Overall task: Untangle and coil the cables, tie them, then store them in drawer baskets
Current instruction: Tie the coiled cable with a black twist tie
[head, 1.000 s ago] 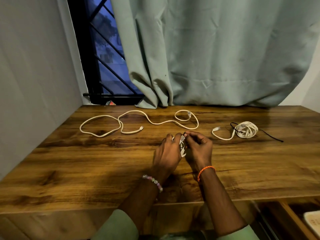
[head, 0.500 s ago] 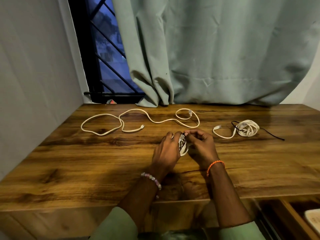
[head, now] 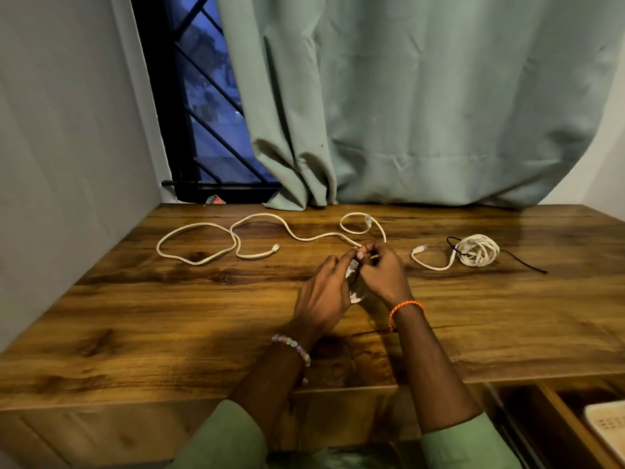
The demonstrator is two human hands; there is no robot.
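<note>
Small white cable bundle: held just above the middle of the worktop, pressed between both hands and mostly hidden by them; a clear plug shows at its top.

Left hand: grip closed round the bundle from the left, fingers curled over it, thumb side toward the plug. Beaded bracelet at the wrist.

Right hand: grip pinched together at the top of the same bundle, fingertips meeting beside the plug. What exactly the fingertips pinch cannot be told. Orange thread band at the wrist.

Loose white cable: uncoiled, lying in open loops across the far left and centre of the worktop, one plug end near the middle left, the other in a small loop just beyond the hands.

Coiled white cable: on the far right of the worktop, wound, one tail and plug trailing left; a thin black tie crosses it and runs off to the right.

Drawer: open below the worktop's right front edge, a pale basket inside.

Green curtain: hanging behind the worktop.
</note>
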